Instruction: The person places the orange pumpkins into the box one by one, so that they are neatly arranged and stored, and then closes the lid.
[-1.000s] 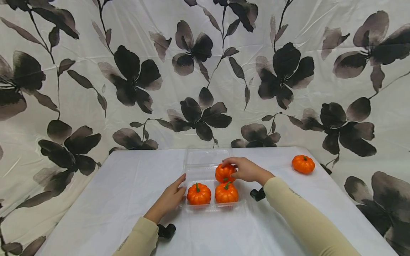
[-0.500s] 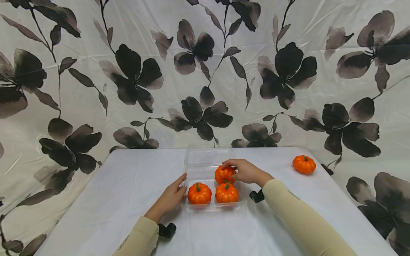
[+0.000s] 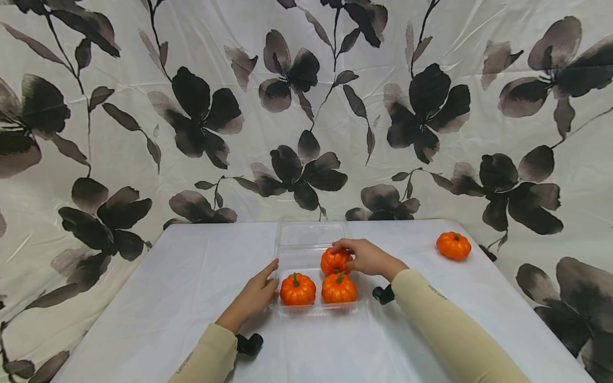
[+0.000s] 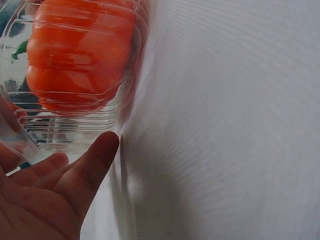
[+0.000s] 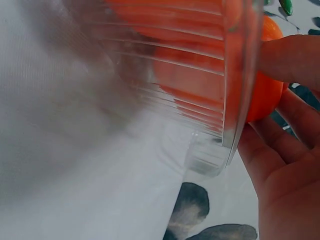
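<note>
A clear plastic clamshell container [image 3: 298,261] lies on the table with its lid [image 3: 311,234] folded back. In its front row sit two small orange toy pumpkins, a left one [image 3: 297,290] and a right one [image 3: 339,288], both stem up. My right hand [image 3: 371,257] holds a third pumpkin [image 3: 333,260] at the back right of the container, thumb on the near side and fingers over the far side. Against the container's left wall rests my left hand [image 3: 256,293], fingers fairly straight; in the left wrist view its fingertips [image 4: 106,142] lie beside the ribbed wall.
Another orange pumpkin [image 3: 453,246] stands apart at the table's far right corner. White cloth covers the table [image 3: 201,276], and a floral-print curtain [image 3: 287,106] hangs right behind its back edge. Each wrist carries a black camera.
Almost nothing differs: the right hand and the pumpkin it holds have sunk very slightly at the container's back right. The left hand stays put.
</note>
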Action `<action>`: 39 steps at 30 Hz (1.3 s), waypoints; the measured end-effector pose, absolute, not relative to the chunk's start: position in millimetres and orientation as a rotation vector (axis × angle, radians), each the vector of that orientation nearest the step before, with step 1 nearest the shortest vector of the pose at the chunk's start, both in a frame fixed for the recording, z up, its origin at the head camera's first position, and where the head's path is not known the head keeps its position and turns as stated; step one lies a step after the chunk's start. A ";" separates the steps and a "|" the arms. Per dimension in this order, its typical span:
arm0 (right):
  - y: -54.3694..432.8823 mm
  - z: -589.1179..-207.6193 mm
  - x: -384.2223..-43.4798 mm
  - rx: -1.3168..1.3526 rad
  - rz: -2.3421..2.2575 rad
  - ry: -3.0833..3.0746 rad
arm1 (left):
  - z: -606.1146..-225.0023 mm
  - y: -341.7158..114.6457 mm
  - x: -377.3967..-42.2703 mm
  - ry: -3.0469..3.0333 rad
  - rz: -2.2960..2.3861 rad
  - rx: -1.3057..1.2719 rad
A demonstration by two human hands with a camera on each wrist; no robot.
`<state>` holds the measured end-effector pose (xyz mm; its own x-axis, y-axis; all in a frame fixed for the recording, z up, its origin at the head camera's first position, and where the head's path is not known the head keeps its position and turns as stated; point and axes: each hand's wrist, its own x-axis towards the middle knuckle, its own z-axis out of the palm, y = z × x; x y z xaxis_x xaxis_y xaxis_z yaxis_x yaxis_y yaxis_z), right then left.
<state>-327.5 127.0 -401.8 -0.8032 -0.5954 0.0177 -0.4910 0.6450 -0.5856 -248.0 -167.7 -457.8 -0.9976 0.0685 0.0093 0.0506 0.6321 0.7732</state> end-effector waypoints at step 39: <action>176.8 -406.3 -333.7 -0.836 -0.929 2.948 | -458.4 -169.1 -251.0 2.787 1.313 0.109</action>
<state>-333.7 176.8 -406.3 -0.8619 -0.4629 0.2069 -0.4979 0.6955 -0.5181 -251.0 -169.1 -458.4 -0.9958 0.0891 -0.0232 0.0388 0.6351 0.7715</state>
